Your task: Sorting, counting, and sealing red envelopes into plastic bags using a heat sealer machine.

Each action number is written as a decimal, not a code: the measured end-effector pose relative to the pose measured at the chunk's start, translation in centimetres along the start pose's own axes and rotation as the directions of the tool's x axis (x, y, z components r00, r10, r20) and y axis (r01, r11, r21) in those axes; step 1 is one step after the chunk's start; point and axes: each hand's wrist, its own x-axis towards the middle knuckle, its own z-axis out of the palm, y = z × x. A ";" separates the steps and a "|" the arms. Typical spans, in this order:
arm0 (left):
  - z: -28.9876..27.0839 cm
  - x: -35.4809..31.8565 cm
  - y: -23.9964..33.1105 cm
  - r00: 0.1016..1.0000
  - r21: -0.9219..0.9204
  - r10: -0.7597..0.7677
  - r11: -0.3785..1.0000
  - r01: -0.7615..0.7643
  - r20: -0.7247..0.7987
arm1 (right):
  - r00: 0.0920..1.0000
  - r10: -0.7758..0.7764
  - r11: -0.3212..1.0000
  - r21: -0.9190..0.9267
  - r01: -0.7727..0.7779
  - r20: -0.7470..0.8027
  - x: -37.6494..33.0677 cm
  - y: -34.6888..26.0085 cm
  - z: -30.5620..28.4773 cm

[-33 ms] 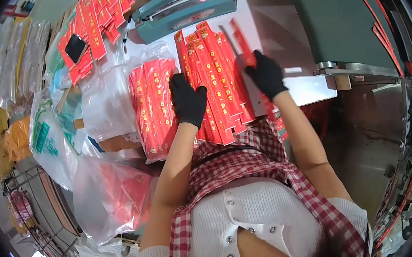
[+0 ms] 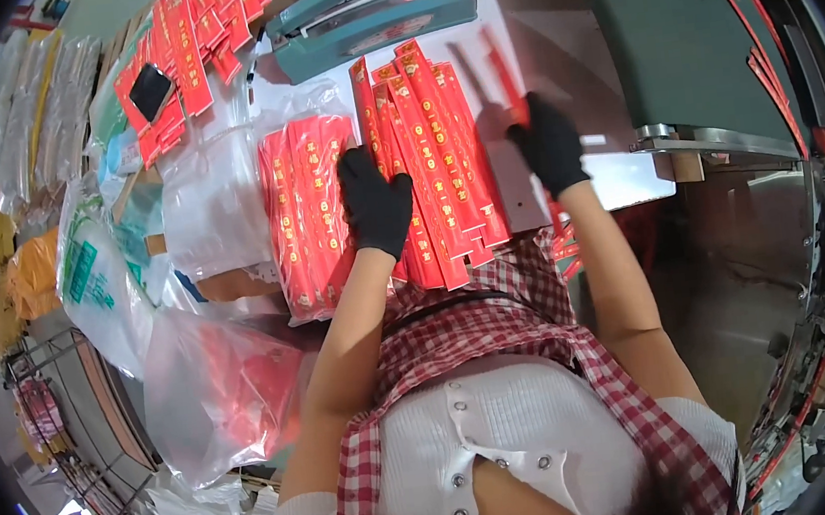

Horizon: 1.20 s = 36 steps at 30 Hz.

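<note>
My left hand, in a black glove, is at the left side of a pile of long red strips with gold print. One strip passes between its thumb and fingers. Over to the right, my right hand, also gloved in black, is closed round another narrow red strip, which is tilted and smeared by motion. A clear bag of red strips lies just left of my left hand.
A teal bag sealer stands behind the pile. At the far left, a dark phone rests on more red strips. Clear plastic bags and a bag with red contents are on the left; a green surface is at the right.
My right hand has moved a little to the right with its strip, away from the pile. My left hand stays almost in place.
</note>
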 end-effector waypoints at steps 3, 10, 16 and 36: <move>0.2 -1.3 -0.2 0.999 -0.071 -0.019 0.997 0.015 -0.050 | 0.944 -0.134 0.965 -0.258 0.054 -0.302 1.2 1.1 -2.6; 1.1 -1.1 1.7 0.998 -0.001 0.055 0.999 -0.055 -0.037 | 0.997 -0.078 0.988 0.137 0.074 0.026 -2.0 -6.2 2.8; 0.2 -1.2 1.6 1.000 -0.100 0.002 0.995 -0.002 0.000 | 0.955 -0.098 0.837 0.542 -0.073 0.280 -0.4 -5.1 3.5; 0.6 -1.0 0.1 0.977 -0.023 0.208 0.978 -0.208 0.040 | 0.984 0.015 0.878 0.474 0.073 -0.179 -0.9 4.1 0.3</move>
